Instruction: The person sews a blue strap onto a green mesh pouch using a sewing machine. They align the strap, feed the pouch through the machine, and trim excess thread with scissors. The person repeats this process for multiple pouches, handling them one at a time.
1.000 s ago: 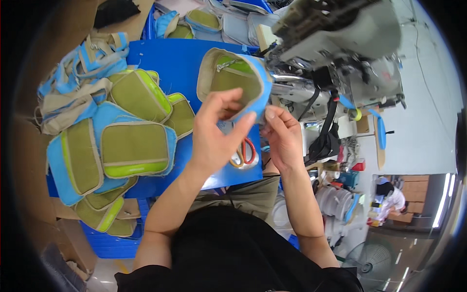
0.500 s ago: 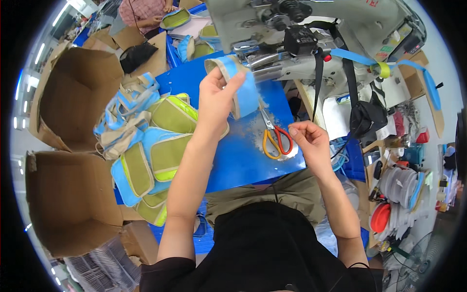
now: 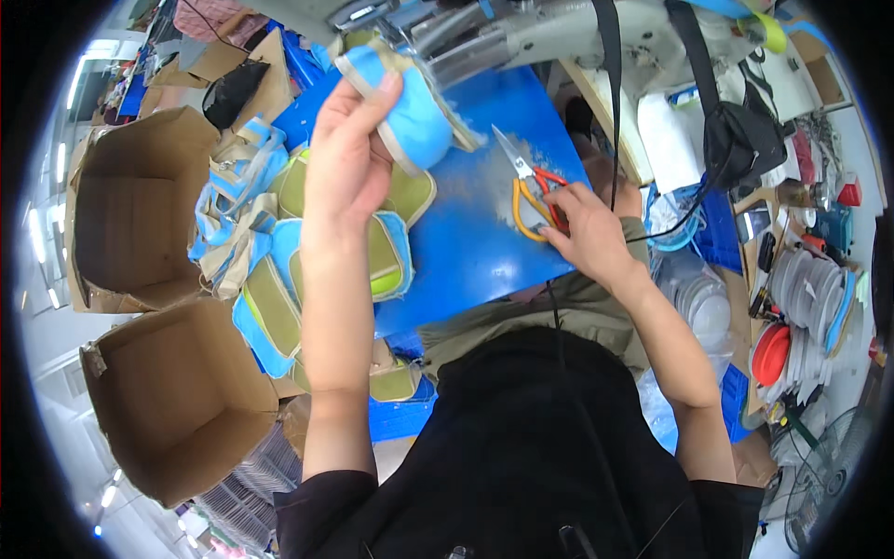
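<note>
My left hand (image 3: 352,158) pinches a blue fabric pouch piece (image 3: 410,121) with beige trim, thumb on its near face, holding it up over the blue tabletop (image 3: 456,270). Loose edge fabric hangs at the right side of the piece. My right hand (image 3: 596,233) has its fingers and thumb closed about the handles of the scissors (image 3: 529,191), which have one orange and one red loop. Their metal blades point away toward the sewing machine, slightly parted or closed; I cannot tell. Beside my left forearm lies a pile of olive and blue pouches (image 3: 391,256).
Two open cardboard boxes (image 3: 130,224) stand at the left. Blue and beige strips (image 3: 242,186) lie tangled beside the pouches. The sewing machine (image 3: 549,33) spans the far side. Black straps and a black bag (image 3: 745,144) hang at the right, near stacked rolls (image 3: 801,298).
My right hand has moved from beside the scissors onto their handles. My left hand has shifted left with the pouch piece, which is now tilted. The whole view has shifted.
</note>
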Tool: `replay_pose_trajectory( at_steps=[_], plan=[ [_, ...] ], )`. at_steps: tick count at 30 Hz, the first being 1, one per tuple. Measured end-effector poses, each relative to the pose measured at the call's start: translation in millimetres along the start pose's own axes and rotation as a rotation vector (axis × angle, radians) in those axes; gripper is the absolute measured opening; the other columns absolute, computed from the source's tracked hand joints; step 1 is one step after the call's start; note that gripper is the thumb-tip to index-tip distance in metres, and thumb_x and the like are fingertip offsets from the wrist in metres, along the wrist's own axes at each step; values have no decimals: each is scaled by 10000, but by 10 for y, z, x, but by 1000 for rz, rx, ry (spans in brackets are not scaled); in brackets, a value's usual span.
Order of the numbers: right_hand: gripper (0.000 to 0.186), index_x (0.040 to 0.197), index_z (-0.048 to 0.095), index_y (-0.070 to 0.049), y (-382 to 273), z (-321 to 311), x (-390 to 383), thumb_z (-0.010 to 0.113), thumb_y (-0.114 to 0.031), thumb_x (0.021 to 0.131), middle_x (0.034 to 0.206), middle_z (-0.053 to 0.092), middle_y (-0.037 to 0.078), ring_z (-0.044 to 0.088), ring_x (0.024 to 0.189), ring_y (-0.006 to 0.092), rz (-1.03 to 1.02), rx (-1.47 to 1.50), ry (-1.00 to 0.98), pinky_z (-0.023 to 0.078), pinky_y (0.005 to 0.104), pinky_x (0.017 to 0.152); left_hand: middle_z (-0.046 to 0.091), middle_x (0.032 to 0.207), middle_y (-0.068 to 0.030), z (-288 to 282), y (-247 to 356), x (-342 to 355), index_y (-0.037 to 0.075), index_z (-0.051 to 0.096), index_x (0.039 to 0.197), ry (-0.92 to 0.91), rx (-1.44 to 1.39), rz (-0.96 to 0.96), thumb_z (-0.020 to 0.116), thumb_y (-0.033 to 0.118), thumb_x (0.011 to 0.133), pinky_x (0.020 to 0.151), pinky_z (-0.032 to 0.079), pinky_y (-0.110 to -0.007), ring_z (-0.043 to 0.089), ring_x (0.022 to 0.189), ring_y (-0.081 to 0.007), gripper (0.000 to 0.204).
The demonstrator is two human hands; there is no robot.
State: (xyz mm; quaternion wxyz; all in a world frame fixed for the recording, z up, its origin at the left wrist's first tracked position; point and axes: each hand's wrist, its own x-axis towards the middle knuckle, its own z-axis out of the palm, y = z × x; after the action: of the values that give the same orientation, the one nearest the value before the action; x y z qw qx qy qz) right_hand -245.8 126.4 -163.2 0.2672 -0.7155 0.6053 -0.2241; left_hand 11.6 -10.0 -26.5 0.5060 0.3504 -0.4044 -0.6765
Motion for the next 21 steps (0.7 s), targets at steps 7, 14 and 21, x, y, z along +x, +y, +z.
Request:
replay_pose_trajectory(
  at_steps=[7, 14, 21],
  plan=[
    [387, 1171, 654, -96, 66, 147, -97, 806, -186, 826, 1134, 617, 112, 623, 1079, 329, -33, -38, 94, 531, 431, 906, 748, 1074, -81, -61, 78, 33, 19, 668, 1186, -156, -56, -71, 672, 132, 1006, 841, 626, -334, 742, 953, -164, 213],
    [395, 1194, 645, -108, 19, 103, -18, 792, -189, 837, 1135, 614, 111, 621, 1093, 327, 4, -48, 42, 535, 433, 910, 746, 1059, -66, 27, 139, 48, 18, 666, 1181, -21, 121, 35, 740, 155, 966, 830, 587, -295, 720, 929, -136, 265],
    [526, 1270, 602, -93, -10, 141, -42, 820, -185, 800, 1136, 610, 110, 620, 1080, 327, 1, -65, 84, 538, 435, 879, 738, 1054, -54, 97, 86, 42, 3, 642, 1195, 33, 250, 119, 789, 110, 913, 866, 542, -294, 685, 940, -125, 335]
  ],
)
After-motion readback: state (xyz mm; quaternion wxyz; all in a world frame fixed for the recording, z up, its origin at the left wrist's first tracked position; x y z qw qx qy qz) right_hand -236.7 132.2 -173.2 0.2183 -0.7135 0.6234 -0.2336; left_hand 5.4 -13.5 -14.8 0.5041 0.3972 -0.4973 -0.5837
